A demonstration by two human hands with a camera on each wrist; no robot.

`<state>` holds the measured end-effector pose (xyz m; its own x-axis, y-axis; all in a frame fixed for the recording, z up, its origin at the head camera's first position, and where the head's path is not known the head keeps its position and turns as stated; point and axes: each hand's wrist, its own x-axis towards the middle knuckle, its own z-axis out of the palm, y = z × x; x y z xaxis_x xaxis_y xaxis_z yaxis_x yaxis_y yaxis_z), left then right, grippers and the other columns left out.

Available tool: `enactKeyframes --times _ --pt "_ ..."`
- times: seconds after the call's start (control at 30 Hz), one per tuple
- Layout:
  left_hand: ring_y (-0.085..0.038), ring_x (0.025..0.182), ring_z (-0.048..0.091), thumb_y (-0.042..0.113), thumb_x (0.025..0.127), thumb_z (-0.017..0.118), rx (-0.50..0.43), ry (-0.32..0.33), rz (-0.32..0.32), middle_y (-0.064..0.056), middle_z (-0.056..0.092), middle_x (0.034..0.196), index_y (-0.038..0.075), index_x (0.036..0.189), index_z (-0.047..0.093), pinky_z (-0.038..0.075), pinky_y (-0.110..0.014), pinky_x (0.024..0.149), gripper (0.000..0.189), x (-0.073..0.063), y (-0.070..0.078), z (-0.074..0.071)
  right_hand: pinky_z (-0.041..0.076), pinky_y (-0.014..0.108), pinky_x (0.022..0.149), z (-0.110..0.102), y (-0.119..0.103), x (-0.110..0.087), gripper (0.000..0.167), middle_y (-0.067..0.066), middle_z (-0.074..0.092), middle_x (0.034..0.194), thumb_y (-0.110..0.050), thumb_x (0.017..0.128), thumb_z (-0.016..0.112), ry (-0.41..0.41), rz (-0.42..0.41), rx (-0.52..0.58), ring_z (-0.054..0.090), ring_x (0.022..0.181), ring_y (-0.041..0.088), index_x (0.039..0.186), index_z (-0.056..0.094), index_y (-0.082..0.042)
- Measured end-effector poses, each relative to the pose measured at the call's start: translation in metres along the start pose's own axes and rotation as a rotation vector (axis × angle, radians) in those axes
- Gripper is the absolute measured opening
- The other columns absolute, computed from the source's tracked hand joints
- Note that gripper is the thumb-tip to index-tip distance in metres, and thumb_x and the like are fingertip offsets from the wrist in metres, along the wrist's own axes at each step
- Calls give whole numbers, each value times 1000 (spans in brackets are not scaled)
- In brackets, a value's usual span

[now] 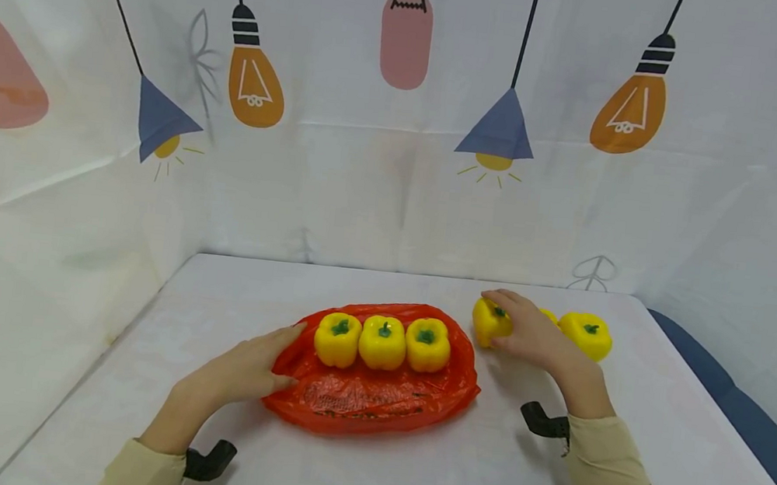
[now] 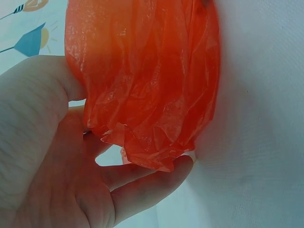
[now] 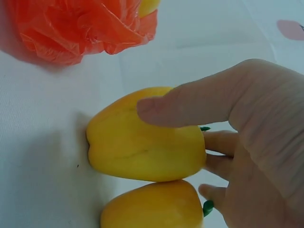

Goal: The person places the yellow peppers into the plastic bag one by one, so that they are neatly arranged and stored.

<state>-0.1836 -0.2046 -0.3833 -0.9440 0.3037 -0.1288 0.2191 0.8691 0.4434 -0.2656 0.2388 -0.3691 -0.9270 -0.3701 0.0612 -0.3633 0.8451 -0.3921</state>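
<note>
Right hand [image 1: 531, 330] toward the far right corner of the desk [image 1: 366, 478]: thumb pressed on one flank of a yellow pepper [image 1: 488, 325], fingers round behind it, so the grip is clamped on that pepper. It sits past the right end of the red bag [image 1: 365, 408], near the far edge; cannot tell if resting or lifted. Toward the right edge, two more: a half-hidden pepper [image 1: 550, 316], only a sliver showing past the hand, and a rightmost pepper [image 1: 586, 336] with its green stem in sight. In the right wrist view another pepper touches the held one. Bag crinkled, about midway between left and right edges. Three peppers [image 1: 382, 343] in a row along its far half; in its mouth or on top, cannot tell. Left hand [image 1: 246, 365] at the bag's left end, thumb and fingers spread apart, touching the plastic. Cloth wall [image 1: 351, 192] with printed lamps behind the far edge.
</note>
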Motion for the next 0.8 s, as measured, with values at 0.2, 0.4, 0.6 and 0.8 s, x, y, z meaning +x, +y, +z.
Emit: enactKeyframes --times 0.2,0.4,0.6,0.8 --pt "-36 146 37 28 89 71 7 6 4 -11 38 159 12 157 30 33 -61 117 80 1 -1 1 36 65 111 0 0 0 71 21 41 153 -6 84 69 1 2 -26 40 138 45 150 43 -14" --pt "-36 146 37 28 89 71 10 4 -1 -11 37 160 12 157 30 33 -60 117 81 1 -1 1 39 65 109 2 1 0 72 21 45 150 -8 83 71 11 6 -47 42 135 44 150 43 -15" --pt "-37 145 37 29 89 72 4 -3 -11 -12 37 159 12 157 30 34 -62 115 82 0 -1 1 44 64 105 6 0 2 71 19 49 145 -8 82 72 41 -18 -40 46 130 41 148 47 -16" --pt "-36 146 37 29 89 72 0 1 0 -10 38 159 12 157 31 33 -60 117 81 1 -2 2 45 63 104 6 -3 3 72 15 48 144 -6 80 71 72 -30 -15 46 128 37 147 47 -19"
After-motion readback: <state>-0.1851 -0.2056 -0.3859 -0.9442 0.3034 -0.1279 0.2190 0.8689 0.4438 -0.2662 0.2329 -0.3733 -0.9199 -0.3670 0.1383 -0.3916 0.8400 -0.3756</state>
